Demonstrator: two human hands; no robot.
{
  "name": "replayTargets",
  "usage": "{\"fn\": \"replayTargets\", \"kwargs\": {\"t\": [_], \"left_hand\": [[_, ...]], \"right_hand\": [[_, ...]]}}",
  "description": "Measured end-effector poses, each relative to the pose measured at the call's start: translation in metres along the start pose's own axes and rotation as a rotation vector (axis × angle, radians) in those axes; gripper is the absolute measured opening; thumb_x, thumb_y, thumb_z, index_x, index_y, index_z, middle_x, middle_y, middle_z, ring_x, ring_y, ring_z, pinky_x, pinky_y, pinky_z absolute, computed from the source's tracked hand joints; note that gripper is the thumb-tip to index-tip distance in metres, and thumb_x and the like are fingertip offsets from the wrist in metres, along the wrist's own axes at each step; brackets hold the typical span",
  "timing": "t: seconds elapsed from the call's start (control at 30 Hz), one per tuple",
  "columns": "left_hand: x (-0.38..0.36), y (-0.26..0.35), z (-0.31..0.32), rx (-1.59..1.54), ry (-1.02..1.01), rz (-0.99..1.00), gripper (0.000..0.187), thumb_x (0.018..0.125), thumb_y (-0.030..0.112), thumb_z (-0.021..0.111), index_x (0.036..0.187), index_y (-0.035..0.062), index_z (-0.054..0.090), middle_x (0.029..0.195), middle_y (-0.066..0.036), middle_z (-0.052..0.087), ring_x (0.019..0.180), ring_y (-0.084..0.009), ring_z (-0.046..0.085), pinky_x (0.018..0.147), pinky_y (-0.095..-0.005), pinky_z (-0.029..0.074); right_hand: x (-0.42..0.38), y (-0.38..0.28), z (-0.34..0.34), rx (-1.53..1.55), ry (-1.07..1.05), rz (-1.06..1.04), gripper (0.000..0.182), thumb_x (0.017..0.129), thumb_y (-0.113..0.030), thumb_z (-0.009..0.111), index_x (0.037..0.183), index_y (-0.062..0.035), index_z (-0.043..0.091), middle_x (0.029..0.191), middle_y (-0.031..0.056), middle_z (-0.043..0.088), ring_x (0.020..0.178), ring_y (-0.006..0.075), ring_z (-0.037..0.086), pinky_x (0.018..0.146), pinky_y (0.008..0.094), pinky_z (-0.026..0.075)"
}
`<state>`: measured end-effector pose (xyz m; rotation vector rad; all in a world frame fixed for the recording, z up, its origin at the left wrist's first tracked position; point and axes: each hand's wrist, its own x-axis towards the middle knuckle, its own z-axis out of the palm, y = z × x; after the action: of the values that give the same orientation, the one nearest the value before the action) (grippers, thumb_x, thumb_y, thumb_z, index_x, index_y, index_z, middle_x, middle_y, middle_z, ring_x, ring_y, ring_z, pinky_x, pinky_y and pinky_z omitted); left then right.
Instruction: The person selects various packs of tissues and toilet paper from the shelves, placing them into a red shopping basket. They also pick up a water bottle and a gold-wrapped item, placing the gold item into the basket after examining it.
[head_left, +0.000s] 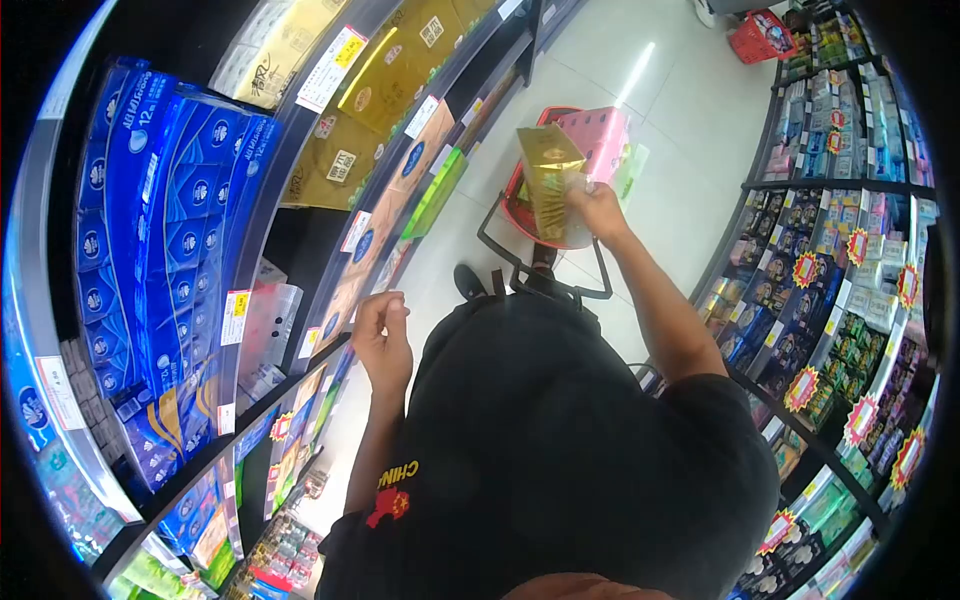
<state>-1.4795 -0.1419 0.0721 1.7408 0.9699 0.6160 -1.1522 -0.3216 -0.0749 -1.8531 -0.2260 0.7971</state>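
Two long shelf units flank one aisle: the left shelf unit (325,225) leans close over the person's side, and the right shelf unit (840,190) runs along the far edge. Between them lies one pale tiled floor (690,90). One black shirt (580,430) fills the lower middle and hides much of the floor.

On the left shelves stand at least two big blue packs (190,220) and several gold shelf packs (385,85), whose seams are too unclear to count. One red basket (515,210) sits ahead of the person's two dark shoes (467,281), its one black handle (488,238) standing between it and the body. A second red basket (762,38) lies well apart, up the aisle, near another person's shoe (704,12). In the nearer basket is one pink pack (597,135), beside a partly hidden green-and-white item (633,170).

One gold pack (550,190) is at the basket's opening, tilted, just beside the pink one; whether its lower end rests inside cannot be told. At least seven starburst signs (805,268) hang on the right-hand shelves.

The right hand (597,208) grasps the gold pack's side, fingers bent against it. The left hand (382,338) is free near the shelf edge, fingers loosely curled.
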Motion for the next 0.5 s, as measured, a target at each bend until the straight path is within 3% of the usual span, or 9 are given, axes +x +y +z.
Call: {"fn": "replayTargets", "kwargs": {"t": [0.13, 0.23, 0.33, 0.43, 0.5], "left_hand": [[-0.007, 0.000, 0.011, 0.101, -0.059, -0.048, 0.011, 0.092, 0.008, 0.060, 0.096, -0.0005, 0.064, 0.088, -0.007, 0.062, 0.077, -0.0132, 0.060, 0.070, -0.0267, 0.047], [-0.014, 0.001, 0.017, 0.188, -0.109, -0.051, 0.010, 0.092, 0.007, 0.060, 0.097, -0.0003, 0.065, 0.088, -0.008, 0.062, 0.078, -0.0135, 0.059, 0.070, -0.0268, 0.047], [-0.019, 0.017, 0.027, 0.325, -0.146, -0.023, 0.011, 0.091, 0.007, 0.062, 0.098, 0.0006, 0.066, 0.089, -0.010, 0.063, 0.078, -0.0163, 0.061, 0.067, -0.0276, 0.049], [-0.024, 0.020, 0.032, 0.356, -0.182, -0.061, 0.012, 0.090, 0.008, 0.063, 0.099, 0.0010, 0.066, 0.091, -0.011, 0.064, 0.079, -0.0182, 0.062, 0.064, -0.0282, 0.050], [-0.026, 0.017, 0.033, 0.377, -0.199, -0.056, 0.013, 0.090, 0.008, 0.063, 0.101, 0.0016, 0.067, 0.094, -0.011, 0.065, 0.080, -0.0191, 0.063, 0.061, -0.0283, 0.050]], "right_hand": [[0.050, 0.070, -0.022, -0.149, 0.033, 0.112, 0.044, 0.077, -0.036, 0.066, 0.090, 0.0060, 0.069, 0.079, 0.0192, 0.069, 0.074, 0.0250, 0.068, 0.068, 0.0368, 0.052], [0.051, 0.061, -0.021, -0.277, -0.023, 0.199, 0.035, 0.082, -0.026, 0.062, 0.096, 0.0050, 0.068, 0.084, 0.0153, 0.070, 0.079, 0.0234, 0.068, 0.072, 0.0345, 0.052], [0.059, 0.078, -0.011, -0.368, 0.035, 0.074, 0.037, 0.082, -0.030, 0.063, 0.098, 0.0028, 0.069, 0.086, 0.0168, 0.071, 0.083, 0.0285, 0.069, 0.076, 0.0387, 0.052], [0.060, 0.097, 0.000, -0.209, 0.075, -0.043, 0.042, 0.082, -0.036, 0.064, 0.098, 0.0022, 0.069, 0.088, 0.0187, 0.071, 0.087, 0.0321, 0.069, 0.079, 0.0409, 0.052], [0.073, 0.125, 0.003, -0.328, 0.027, -0.024, 0.045, 0.081, -0.038, 0.063, 0.102, 0.0018, 0.068, 0.093, 0.0209, 0.070, 0.091, 0.0325, 0.068, 0.081, 0.0408, 0.051]]}}
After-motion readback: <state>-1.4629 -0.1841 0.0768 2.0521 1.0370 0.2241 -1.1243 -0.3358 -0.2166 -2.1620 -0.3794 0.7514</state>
